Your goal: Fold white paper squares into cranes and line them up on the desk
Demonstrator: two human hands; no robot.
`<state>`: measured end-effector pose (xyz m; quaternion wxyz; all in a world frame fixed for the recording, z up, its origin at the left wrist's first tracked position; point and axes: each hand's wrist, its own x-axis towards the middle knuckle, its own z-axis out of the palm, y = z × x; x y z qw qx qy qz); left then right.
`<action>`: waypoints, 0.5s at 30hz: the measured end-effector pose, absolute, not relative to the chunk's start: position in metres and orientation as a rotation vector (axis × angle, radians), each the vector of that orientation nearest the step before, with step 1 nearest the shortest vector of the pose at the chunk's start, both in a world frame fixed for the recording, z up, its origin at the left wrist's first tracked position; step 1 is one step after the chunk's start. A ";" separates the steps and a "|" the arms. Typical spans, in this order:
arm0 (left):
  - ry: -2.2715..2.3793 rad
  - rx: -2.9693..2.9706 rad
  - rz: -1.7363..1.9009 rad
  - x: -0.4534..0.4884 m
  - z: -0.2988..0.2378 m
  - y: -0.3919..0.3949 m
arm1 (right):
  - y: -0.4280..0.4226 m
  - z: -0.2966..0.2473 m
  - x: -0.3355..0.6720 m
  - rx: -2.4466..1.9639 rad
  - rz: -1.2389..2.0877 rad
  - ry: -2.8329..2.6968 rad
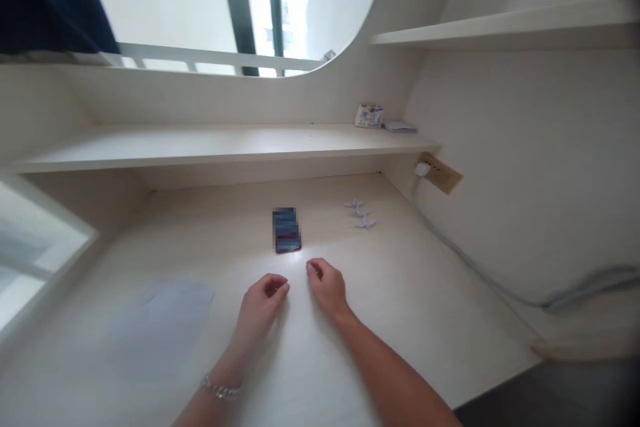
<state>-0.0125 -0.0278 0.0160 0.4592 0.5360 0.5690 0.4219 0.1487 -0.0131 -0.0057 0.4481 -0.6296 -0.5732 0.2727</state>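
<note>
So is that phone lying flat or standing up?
Lying flat. The phone rests face up on the desk, just beyond the left hand and right hand.

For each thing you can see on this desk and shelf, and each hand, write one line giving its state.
Left hand: on the desk, fingers curled, holding nothing visible.
Right hand: on the desk, fingers curled.
Phone: lying flat, screen blurred.
Paper cranes: folded, in a row.
Paper sheets: flat, unfolded.
Packet: on the shelf, against the wall.

head-worn view, facing forward and down, close over desk (400,293)
</note>
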 end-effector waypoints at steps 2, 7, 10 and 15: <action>1.512 1.301 1.108 -0.029 0.017 -0.048 | -0.016 -0.009 0.151 -1.505 0.710 -1.441; 2.060 1.454 0.986 -0.090 0.022 -0.082 | -0.017 -0.020 0.164 -1.456 0.901 -1.490; 2.390 1.356 0.885 -0.136 0.028 -0.089 | -0.017 -0.023 0.167 -1.465 0.967 -1.528; 2.635 1.255 0.647 -0.177 0.028 -0.087 | -0.016 -0.024 0.168 -1.460 0.947 -1.569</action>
